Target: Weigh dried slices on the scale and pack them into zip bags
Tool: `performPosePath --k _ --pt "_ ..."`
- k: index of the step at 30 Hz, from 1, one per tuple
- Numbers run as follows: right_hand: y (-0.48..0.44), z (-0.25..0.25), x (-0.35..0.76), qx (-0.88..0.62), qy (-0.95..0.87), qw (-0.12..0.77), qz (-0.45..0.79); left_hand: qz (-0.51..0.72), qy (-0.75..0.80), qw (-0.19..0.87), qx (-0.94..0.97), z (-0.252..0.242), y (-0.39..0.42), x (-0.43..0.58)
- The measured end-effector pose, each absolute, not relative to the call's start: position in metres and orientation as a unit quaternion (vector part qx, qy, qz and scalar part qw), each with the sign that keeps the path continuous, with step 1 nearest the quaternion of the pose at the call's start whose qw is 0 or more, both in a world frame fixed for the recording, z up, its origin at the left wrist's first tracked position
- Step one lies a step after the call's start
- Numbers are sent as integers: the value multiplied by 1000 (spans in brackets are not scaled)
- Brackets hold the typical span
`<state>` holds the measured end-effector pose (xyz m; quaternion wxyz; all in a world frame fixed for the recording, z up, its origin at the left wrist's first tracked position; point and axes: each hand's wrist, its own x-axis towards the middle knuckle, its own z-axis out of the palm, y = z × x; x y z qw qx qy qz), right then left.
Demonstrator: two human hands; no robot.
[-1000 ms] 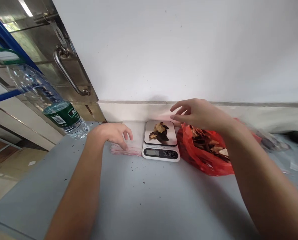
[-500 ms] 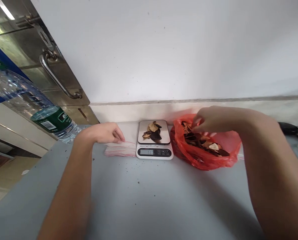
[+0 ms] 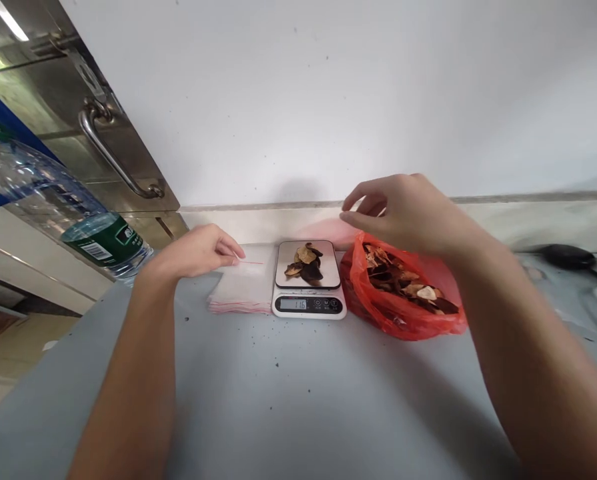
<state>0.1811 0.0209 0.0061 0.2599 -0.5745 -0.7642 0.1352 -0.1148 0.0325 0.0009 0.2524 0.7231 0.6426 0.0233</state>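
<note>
A pile of clear zip bags point(image 3: 243, 288) with red seal lines lies left of the scale. My left hand point(image 3: 203, 252) pinches the top bag by its red-lined edge, lifting that edge off the pile. On the plate of the white digital scale point(image 3: 309, 309) rest several dried brown slices point(image 3: 305, 262); the display seems to read 11.6. My right hand point(image 3: 391, 207) hangs in the air above the back left rim of the red plastic bag point(image 3: 403, 327), fingers loosely curved and nothing visible in them. More dried slices point(image 3: 403, 283) fill that bag.
A large water bottle point(image 3: 103, 240) stands at the left, near a metal door with a handle point(image 3: 118, 160). Behind the scale rises a white wall point(image 3: 298, 100). A black object point(image 3: 568, 257) lies at the far right. Dark crumbs dot the grey table point(image 3: 288, 427).
My right hand has come up out of the red bag and moved left. My left hand has raised the top bag's edge, pulling it back and slightly left. The reading dropped from about 11.7.
</note>
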Motion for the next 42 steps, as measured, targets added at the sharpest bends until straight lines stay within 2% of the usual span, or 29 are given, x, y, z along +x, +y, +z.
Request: performPosePath --k 7,12,16,23,26,30,36,42 --pt "20 -11 150 -490 -816 236 197 98 631 250 728 8 26 -117" --pt "22 -24 145 -410 -834 260 263 206 638 218 710 14 19 -108" --pt "23 -32 137 -360 -842 248 317 253 607 243 713 13 17 -93" --pt "26 -39 135 -345 -815 309 347 301 608 255 689 10 17 -82" --pt "26 -40 135 -336 -810 342 339 304 613 266 679 10 17 -80" --pt "25 -39 134 -355 -806 314 355 303 611 287 673 9 17 -77" --pt "25 -39 134 -361 -816 332 306 295 602 293 682 8 17 -75" --pt "25 -40 133 -359 -812 335 316 280 578 286 711 5 19 -79"
